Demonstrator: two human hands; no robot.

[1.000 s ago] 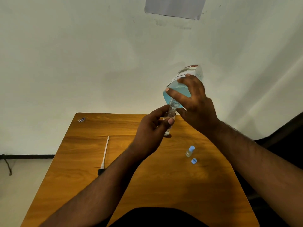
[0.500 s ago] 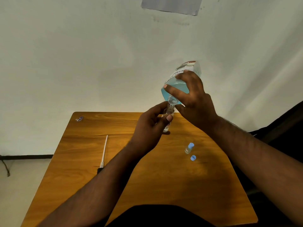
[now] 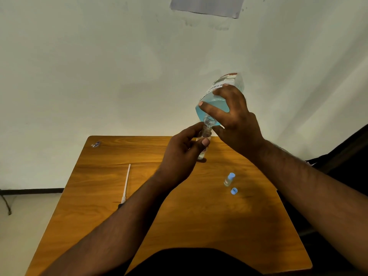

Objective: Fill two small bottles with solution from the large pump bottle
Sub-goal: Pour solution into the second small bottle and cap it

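Note:
My right hand grips the large bottle, which holds blue solution and is tipped neck-down to the left. Its open neck sits right above the mouth of a small clear bottle. That small bottle stands upright on the wooden table, and my left hand pinches it between thumb and fingers. A second small bottle with a blue cap stands to the right. A loose blue cap lies just in front of it.
The pump tube with its dark head lies on the table's left side. A small wrapper rests at the far left corner. A pale wall stands right behind the table, and a paper sheet hangs on it.
The large bottle has tipped a little steeper over the small bottle's mouth. Both hands keep their grips and the other items have not moved.

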